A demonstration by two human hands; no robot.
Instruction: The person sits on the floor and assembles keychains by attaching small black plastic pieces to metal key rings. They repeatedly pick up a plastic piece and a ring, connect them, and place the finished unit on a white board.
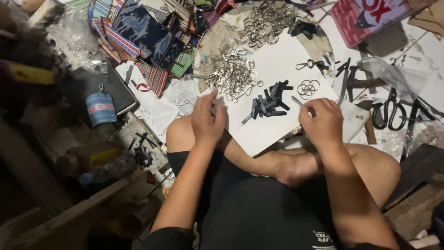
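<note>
Two hands work over a white sheet [277, 74] on a crowded floor

The sheet lies before the crossed legs, with a pile of woven cloth [138, 37] to its left. On it lie a heap of metal clasps [233, 76], short black strips [268, 104] in a loose pile and some rings [308, 88]. The left hand [208, 120] is closed on a thin grey piece; the right hand [323, 122] pinches a thin metal piece [297, 101], beside the strips

left hand [208, 121]: fingers curled | right hand [323, 124]: loosely fisted
</note>
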